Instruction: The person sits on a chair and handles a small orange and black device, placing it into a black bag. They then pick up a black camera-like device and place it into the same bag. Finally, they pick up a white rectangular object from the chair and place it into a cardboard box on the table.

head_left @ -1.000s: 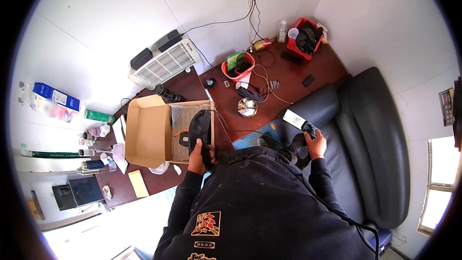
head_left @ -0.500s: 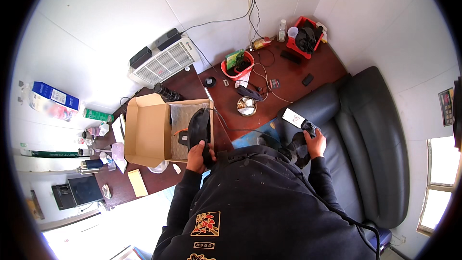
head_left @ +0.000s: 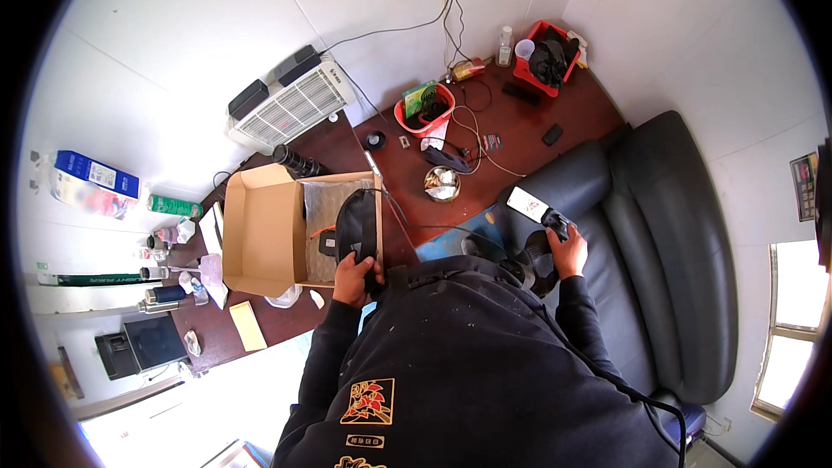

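My left hand (head_left: 352,279) is closed on the near end of a long, rounded black fabric-like piece (head_left: 354,224); its exact kind does not show. That piece hangs over the right side of an open cardboard box (head_left: 260,238). A thin dark cable (head_left: 425,226) leads from its top toward the right. My right hand (head_left: 568,251) grips a small black object (head_left: 554,224), partly covered by the fingers. Against its far end is a phone (head_left: 527,203) with a lit white screen; whether the two are joined I cannot tell. Bubble wrap (head_left: 325,199) and a small black item (head_left: 328,243) lie inside the box.
A black sofa (head_left: 667,234) stands at the right. The dark red desk (head_left: 494,178) holds two red baskets (head_left: 422,127), a metal bowl of cigarette butts (head_left: 442,183) and cables. A white heater (head_left: 295,108) leans by the wall. Cups and bottles crowd the left side.
The whole view has shifted slightly. My left hand has turned a little on the black piece, its thumb now lying farther over it. My right hand's hold looks the same.
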A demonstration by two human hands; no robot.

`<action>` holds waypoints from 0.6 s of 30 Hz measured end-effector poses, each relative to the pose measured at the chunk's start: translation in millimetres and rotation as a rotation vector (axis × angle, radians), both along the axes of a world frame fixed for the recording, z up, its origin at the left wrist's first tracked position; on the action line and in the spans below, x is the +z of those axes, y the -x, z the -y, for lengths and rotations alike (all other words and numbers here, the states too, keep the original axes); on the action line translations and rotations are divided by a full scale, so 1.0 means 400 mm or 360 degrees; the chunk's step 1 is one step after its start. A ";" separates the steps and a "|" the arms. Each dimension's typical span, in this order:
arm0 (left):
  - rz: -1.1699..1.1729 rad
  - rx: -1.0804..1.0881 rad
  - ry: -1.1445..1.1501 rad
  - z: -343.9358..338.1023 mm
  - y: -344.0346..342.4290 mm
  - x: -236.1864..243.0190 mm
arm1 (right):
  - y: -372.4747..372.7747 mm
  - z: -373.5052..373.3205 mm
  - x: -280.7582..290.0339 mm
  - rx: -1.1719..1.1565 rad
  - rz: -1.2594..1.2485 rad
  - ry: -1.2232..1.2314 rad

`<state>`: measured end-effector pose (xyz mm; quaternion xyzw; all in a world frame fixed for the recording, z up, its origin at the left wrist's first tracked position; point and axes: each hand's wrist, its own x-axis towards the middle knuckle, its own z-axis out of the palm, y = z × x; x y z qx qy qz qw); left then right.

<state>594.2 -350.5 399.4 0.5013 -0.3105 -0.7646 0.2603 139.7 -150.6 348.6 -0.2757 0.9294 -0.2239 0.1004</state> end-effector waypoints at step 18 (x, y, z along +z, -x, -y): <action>0.0193 -0.0152 -0.0209 0.018 0.015 0.048 | -0.001 -0.007 0.006 -0.0055 0.0056 -0.0058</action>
